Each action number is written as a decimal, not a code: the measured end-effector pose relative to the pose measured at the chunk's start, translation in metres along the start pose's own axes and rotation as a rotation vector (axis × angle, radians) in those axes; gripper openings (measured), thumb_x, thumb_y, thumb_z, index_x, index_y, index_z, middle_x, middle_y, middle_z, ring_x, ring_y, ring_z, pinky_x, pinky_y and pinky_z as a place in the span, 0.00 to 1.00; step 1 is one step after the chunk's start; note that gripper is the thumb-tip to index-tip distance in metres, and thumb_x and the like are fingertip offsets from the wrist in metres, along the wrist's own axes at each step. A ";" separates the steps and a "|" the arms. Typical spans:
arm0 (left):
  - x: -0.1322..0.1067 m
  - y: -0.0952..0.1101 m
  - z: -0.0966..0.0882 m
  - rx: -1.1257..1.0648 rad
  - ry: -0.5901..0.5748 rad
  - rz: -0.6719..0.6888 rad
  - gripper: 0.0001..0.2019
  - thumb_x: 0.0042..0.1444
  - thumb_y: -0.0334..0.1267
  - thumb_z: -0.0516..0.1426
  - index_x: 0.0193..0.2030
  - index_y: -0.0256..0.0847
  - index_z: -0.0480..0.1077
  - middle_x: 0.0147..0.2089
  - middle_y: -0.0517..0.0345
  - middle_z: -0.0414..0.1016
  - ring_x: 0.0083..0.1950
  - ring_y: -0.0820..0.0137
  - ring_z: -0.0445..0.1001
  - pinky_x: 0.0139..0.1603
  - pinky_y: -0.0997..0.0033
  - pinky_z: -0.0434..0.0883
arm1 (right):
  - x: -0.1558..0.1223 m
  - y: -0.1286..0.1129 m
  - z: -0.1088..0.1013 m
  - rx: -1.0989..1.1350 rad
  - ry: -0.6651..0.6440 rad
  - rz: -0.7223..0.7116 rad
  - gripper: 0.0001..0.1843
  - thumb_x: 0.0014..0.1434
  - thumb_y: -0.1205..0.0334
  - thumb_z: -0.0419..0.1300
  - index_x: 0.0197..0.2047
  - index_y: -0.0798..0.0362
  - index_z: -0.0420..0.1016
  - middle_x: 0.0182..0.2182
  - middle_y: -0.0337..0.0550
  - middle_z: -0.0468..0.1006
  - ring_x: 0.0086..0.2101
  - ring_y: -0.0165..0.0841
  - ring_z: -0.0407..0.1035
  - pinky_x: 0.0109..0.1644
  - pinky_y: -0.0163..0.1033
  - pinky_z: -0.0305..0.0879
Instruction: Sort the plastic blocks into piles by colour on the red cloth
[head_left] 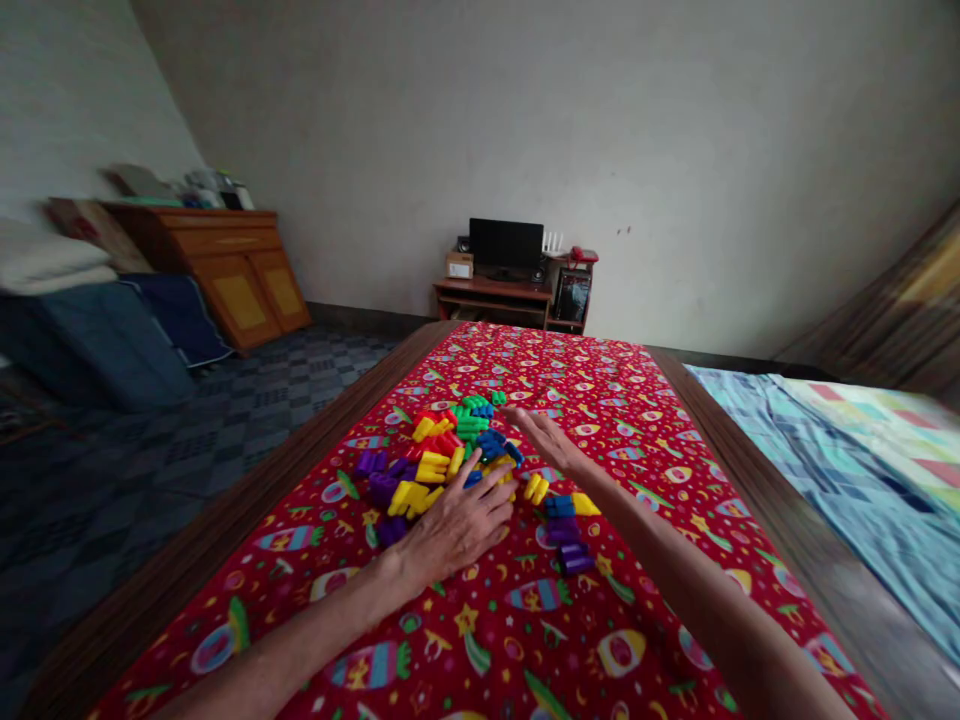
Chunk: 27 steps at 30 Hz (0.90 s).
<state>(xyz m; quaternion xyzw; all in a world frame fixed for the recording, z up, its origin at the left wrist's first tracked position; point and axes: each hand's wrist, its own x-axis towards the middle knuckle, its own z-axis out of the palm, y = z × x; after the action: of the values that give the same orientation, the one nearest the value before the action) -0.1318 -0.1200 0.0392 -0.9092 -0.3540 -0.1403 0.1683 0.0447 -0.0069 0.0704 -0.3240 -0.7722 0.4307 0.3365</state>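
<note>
A loose heap of plastic building blocks lies on a red patterned cloth [525, 625]. My left hand [466, 515] rests palm down at the near side of the heap, fingers spread over yellow and blue blocks. To the right of the heap, my right hand [541, 440] is stretched forward on edge, its fingertips beside the green blocks [472, 428] and dark blue blocks [493, 443]. Its palm side is hidden. Yellow blocks [407, 497], purple blocks [382, 488] and red blocks [444, 444] lie left of my left hand.
Right of my left hand, a short row has a blue block [559, 506], a yellow block [585, 504] and a purple block [575, 558]. A separate yellow block [536, 488] lies nearby. Beyond the table stands a desk [491, 290] with a monitor [506, 245]. Bedding [817, 460] lies at right.
</note>
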 end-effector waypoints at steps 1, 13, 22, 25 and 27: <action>-0.006 -0.007 -0.002 0.000 0.013 -0.053 0.08 0.65 0.37 0.52 0.46 0.44 0.72 0.60 0.58 0.71 0.69 0.65 0.57 0.73 0.46 0.33 | -0.010 0.001 -0.009 -0.115 0.008 0.007 0.40 0.63 0.33 0.42 0.61 0.55 0.70 0.56 0.55 0.73 0.58 0.47 0.65 0.63 0.54 0.59; -0.061 -0.082 -0.023 0.021 0.133 -0.454 0.23 0.66 0.44 0.48 0.66 0.47 0.60 0.66 0.50 0.65 0.68 0.56 0.60 0.70 0.44 0.49 | -0.153 0.033 -0.007 -0.706 -0.166 -0.156 0.46 0.57 0.44 0.61 0.72 0.36 0.43 0.71 0.46 0.42 0.67 0.52 0.43 0.66 0.62 0.53; -0.089 -0.095 0.000 -0.148 0.170 -0.666 0.25 0.67 0.48 0.43 0.68 0.44 0.55 0.69 0.48 0.59 0.70 0.58 0.58 0.67 0.50 0.59 | -0.023 0.033 0.061 -0.441 -0.146 -0.272 0.42 0.62 0.43 0.55 0.72 0.49 0.45 0.70 0.57 0.46 0.69 0.49 0.39 0.67 0.59 0.49; -0.097 -0.099 0.003 -0.236 0.222 -0.751 0.28 0.67 0.53 0.42 0.70 0.44 0.52 0.68 0.48 0.62 0.69 0.58 0.59 0.67 0.51 0.60 | 0.005 0.022 0.062 -0.307 -0.130 -0.298 0.37 0.63 0.42 0.52 0.70 0.48 0.53 0.67 0.53 0.55 0.66 0.46 0.50 0.66 0.54 0.53; -0.099 -0.103 0.005 -0.294 0.249 -0.790 0.30 0.66 0.55 0.41 0.70 0.43 0.51 0.67 0.47 0.63 0.69 0.59 0.60 0.67 0.53 0.60 | 0.024 0.017 0.053 -0.221 -0.032 -0.268 0.31 0.65 0.42 0.48 0.66 0.48 0.62 0.61 0.50 0.68 0.60 0.43 0.63 0.63 0.50 0.59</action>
<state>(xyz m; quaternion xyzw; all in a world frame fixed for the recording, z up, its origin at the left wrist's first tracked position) -0.2726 -0.1054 0.0194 -0.6946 -0.6276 -0.3514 0.0121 -0.0076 -0.0044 0.0404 -0.2464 -0.8564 0.2992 0.3410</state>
